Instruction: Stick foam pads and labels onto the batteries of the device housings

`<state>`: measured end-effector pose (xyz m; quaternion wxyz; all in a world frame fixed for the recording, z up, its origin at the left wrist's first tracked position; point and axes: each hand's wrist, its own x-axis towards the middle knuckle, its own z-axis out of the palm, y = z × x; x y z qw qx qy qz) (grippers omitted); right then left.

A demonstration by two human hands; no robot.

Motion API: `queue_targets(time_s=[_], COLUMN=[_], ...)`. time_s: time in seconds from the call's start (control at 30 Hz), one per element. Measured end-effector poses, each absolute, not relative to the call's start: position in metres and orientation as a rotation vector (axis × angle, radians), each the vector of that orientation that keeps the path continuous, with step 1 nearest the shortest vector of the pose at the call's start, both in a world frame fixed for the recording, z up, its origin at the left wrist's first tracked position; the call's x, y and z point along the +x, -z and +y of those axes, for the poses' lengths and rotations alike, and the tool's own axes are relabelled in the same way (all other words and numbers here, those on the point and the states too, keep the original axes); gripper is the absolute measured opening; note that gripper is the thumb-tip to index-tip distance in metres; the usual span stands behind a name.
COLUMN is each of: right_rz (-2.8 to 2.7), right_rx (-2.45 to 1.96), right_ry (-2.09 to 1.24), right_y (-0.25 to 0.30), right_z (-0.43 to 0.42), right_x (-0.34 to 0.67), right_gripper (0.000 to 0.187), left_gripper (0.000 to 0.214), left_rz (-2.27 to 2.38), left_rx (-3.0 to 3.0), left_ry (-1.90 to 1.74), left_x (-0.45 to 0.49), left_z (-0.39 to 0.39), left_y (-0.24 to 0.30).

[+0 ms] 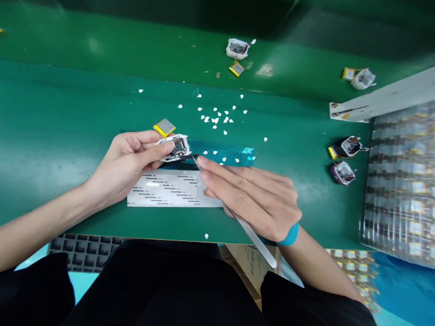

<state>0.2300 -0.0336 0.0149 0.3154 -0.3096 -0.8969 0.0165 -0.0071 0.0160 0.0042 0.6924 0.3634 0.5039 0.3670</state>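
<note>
My left hand (136, 152) grips a small white watch case (182, 144) with its circuit board facing up, the thumb lying over the board. A silver and yellow battery (164, 127) sticks out beyond the case on its far side. My right hand (254, 196) is closed around metal tweezers (252, 234), whose tips meet a dark strip at the case's near right corner. What the tips pinch there is too small to make out. Under the hands lies a white printed backing sheet (166, 192), with a blue film strip (218, 151) just beyond it.
Small white round tabbed pieces (214, 119) are scattered over the green table (61, 108). Farther back stands another white case (238, 48) with a battery. To the right are a dark case (351, 146), a purple case (342, 172), a white post (397, 89) and stacked clear trays (407, 190).
</note>
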Motion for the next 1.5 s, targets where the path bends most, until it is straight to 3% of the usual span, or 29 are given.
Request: queue_targets(time_s=[0.77, 1.5], right_rz=[-2.468, -2.431], right_rx=[-0.722, -0.685], right_ry=[0.219, -0.065], right_y=[-0.004, -0.005], right_z=[-0.030, -0.031], right_x=[0.215, 0.214], right_gripper=[0.021, 0.015], left_gripper=[0.028, 0.035], left_rz=[1.084, 1.236], left_rx=[0.756, 0.998], left_ry=[-0.956, -0.887], left_x=[0.003, 0.001], left_z=[0.000, -0.004], left_y=[-0.002, -0.003])
